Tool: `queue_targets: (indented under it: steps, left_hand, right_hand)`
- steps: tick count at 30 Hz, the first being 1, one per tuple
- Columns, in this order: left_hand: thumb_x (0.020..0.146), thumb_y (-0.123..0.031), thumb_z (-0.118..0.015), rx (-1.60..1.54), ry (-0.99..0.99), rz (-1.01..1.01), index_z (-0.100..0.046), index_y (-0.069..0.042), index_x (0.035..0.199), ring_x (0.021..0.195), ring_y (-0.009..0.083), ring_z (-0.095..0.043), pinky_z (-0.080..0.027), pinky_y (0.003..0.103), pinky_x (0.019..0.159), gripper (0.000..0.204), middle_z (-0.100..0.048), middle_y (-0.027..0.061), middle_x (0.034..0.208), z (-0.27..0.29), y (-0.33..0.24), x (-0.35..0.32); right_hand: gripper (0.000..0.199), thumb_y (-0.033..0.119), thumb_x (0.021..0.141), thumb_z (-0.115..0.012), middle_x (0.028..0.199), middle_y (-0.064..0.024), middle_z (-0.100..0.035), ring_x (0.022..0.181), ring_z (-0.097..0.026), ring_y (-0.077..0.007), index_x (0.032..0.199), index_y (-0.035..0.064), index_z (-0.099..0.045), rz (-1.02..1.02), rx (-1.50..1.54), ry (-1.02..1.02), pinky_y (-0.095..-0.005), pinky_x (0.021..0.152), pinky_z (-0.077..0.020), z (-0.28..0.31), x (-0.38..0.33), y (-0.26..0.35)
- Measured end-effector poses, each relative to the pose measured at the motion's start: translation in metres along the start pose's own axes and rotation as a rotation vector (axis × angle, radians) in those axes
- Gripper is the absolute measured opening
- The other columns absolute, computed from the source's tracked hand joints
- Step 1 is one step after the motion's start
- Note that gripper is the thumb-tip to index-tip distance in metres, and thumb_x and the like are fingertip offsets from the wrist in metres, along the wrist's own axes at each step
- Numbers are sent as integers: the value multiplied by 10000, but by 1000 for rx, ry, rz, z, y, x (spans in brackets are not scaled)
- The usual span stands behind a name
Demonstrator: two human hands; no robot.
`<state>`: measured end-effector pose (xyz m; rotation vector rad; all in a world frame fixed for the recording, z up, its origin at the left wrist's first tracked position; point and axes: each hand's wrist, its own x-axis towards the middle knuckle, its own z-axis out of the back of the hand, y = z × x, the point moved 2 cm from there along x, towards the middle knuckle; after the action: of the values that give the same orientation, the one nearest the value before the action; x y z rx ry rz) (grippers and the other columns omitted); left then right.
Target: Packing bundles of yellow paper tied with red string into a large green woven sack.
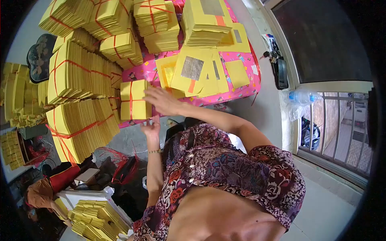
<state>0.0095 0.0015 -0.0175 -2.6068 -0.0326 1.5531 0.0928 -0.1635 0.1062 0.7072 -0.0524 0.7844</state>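
Observation:
A yellow paper bundle (129, 89) tied crosswise with red string stands at the near edge of the pink table, against other bundles. My right hand (164, 100) reaches across to its right side, fingers stretched and apart, the tips at the bundle's edge. Just below the bundle's near right corner is my left hand (150, 130), turned up with fingers spread and a bracelet on the wrist. Neither hand is closed round the bundle. Right of them lie loose yellow sheets (203, 80) with silver squares and orange strips.
Tall tied yellow bundles (80, 74) crowd the table's left side. A thick stack of yellow sheets (207, 30) stands at the back. Red strings (122, 160) hang over dark clutter at lower left. A barred window (337, 128) is on the right.

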Motion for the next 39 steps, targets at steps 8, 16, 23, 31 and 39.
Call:
queue_targets:
  steps: [8, 16, 23, 31, 39]
  left_hand:
    - [900, -266, -508, 1373, 461, -452, -498, -9, 1104, 975, 222, -547, -456, 336, 826, 328, -531, 115, 1078, -72, 111, -71]
    - [852, -241, -587, 1914, 442, -1066, -512, 20, 1115, 981, 203, -536, -427, 294, 837, 379, -563, 158, 1053, -146, 154, 46]
    - [720, -447, -665, 2305, 63, -1045, -295, -51, 1351, 1192, 440, -304, -250, 537, 978, 831, -344, 214, 1318, -140, 194, 2]
    - [758, -386, -645, 2368, 205, -1046, -450, -9, 1270, 821, 264, -628, -481, 352, 743, 665, -647, 172, 910, -137, 171, 35]
    - [757, -287, -650, 2286, 297, -999, -422, -28, 1258, 952, 337, -579, -394, 487, 858, 608, -585, 190, 1033, -105, 192, 6]
  right_hand:
    - [419, 91, 748, -595, 1075, -180, -506, 1012, -488, -335, 1145, 24, -477, -733, 36, -562, -398, 855, -409, 64, -145, -114]
    - [402, 165, 747, -624, 1004, -215, -479, 943, -503, -375, 1076, -5, -466, -1011, 155, -517, -448, 779, -424, 69, -206, -161]
    - [396, 223, 765, -602, 999, -225, -469, 923, -514, -394, 1047, -14, -458, -1092, 111, -453, -476, 757, -433, 68, -212, -162]
    - [396, 237, 775, -598, 989, -214, -483, 929, -519, -384, 1054, -6, -456, -1081, 191, -415, -482, 751, -434, 64, -207, -163]
    - [406, 233, 777, -621, 1026, -209, -489, 944, -521, -381, 1075, 15, -452, -1003, 198, -361, -478, 741, -436, 71, -200, -163]
